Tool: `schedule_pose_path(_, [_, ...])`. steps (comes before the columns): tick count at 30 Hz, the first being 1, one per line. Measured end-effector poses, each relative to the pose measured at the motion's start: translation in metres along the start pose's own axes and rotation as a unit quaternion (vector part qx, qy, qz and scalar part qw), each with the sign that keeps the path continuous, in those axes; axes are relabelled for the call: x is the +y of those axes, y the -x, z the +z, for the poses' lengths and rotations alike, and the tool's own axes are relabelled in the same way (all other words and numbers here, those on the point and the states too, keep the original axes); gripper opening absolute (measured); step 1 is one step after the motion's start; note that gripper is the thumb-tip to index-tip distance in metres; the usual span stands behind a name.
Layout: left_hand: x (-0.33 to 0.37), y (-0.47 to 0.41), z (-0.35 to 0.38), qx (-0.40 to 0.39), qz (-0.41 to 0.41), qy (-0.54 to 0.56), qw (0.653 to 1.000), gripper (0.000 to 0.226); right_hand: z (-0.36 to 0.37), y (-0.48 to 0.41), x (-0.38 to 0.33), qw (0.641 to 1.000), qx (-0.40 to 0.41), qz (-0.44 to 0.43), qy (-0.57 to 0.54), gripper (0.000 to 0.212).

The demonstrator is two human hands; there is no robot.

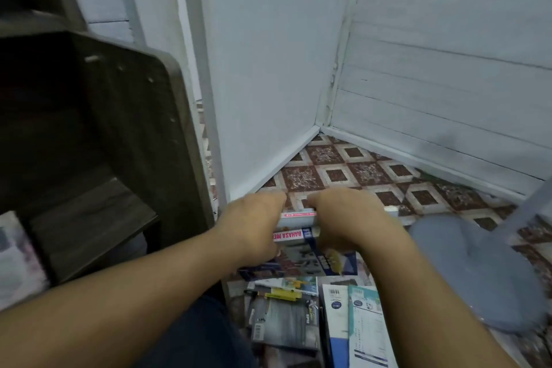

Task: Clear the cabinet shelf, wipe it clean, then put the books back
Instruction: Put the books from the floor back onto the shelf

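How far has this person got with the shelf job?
The visible cabinet shelf holds no books, so clearing looks done; loose books lie on the floor. In hand: the left hand and right hand grip a stack of books on the floor. Whether the shelf was wiped cannot be told; no cloth shows. Left: putting the books back.

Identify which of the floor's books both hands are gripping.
The stack with the pink BAHASA spine, between left hand and right hand; nearer loose books lie untouched.
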State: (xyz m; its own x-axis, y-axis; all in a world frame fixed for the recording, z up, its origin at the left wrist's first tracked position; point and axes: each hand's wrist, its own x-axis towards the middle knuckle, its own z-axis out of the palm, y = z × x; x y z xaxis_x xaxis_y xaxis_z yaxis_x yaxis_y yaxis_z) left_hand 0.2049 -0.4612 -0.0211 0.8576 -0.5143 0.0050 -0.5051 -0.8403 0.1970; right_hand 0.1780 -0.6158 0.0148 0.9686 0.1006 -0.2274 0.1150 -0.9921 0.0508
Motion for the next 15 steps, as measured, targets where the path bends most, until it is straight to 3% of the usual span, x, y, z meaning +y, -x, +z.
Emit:
schedule_pose_path(9, [-0.064,0.115,-0.085,0.013,-0.081,-0.084,0.993,0.048,-0.051,0.034,-0.117,0.989,0.051,-0.136,0.010,0.039])
schedule_pose_path(15, [-0.124,0.187,-0.127,0.039,-0.167,-0.110,0.979,0.047,-0.077,0.032,-0.209,0.964,0.111,-0.242,0.015,0.044])
